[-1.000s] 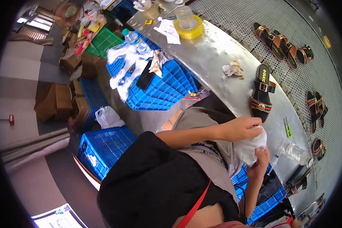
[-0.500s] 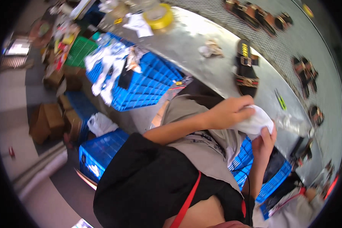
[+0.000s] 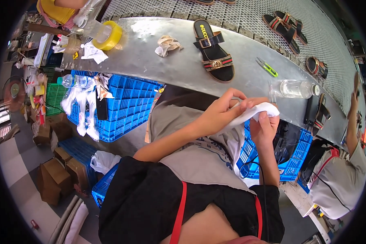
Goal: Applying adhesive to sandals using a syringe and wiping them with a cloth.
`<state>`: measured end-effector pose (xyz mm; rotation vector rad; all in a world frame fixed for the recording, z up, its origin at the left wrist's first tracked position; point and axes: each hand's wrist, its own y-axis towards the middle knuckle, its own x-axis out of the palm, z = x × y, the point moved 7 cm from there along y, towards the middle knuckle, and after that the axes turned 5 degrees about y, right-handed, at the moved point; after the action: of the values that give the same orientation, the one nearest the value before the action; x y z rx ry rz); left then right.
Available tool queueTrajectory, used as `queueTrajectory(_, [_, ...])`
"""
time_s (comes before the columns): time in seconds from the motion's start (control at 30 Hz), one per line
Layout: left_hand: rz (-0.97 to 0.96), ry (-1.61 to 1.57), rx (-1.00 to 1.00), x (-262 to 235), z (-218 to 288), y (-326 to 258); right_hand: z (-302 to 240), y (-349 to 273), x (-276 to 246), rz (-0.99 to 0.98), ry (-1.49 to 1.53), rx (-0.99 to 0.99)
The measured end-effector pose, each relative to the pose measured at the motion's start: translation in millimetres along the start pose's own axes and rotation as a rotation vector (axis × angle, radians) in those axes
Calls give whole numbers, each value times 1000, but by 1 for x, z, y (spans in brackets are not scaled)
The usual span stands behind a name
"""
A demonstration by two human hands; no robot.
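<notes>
A white cloth (image 3: 248,115) is bunched between my two hands, just off the near edge of the metal table (image 3: 146,53). My left hand (image 3: 225,112) is closed on its left part, with the thumb bent over it. My right hand (image 3: 265,127) pinches the other end, thumb on top. Beyond my hands a black slide sandal (image 3: 214,51) lies on the table, with a buckled strap and a striped strap bearing a gold ornament. To its right are green thread snips (image 3: 267,67) and a clear bottle (image 3: 299,88) lying on its side.
Crumpled paper (image 3: 168,45) and a yellow tape roll (image 3: 108,35) are on the table's left. Several sandals (image 3: 281,30) sit on the perforated belt (image 3: 240,16) beyond. A blue crate (image 3: 126,107) stands at left, another (image 3: 290,162) at right. A co-worker (image 3: 333,179) is at far right.
The view has swung, so the table and sandal appear farther left. The cloth, spread over my fingers before, is now bunched more tightly between both hands.
</notes>
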<state>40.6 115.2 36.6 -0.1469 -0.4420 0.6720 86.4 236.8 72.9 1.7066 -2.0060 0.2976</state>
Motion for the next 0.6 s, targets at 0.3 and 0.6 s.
queueTrajectory(0.3, [157, 123, 62, -49, -5, -38, 13, 6, -3, 80, -194, 334])
queueTrajectory(0.6, [952, 0, 410, -246, 58, -101, 22, 24, -3, -97, -341, 434])
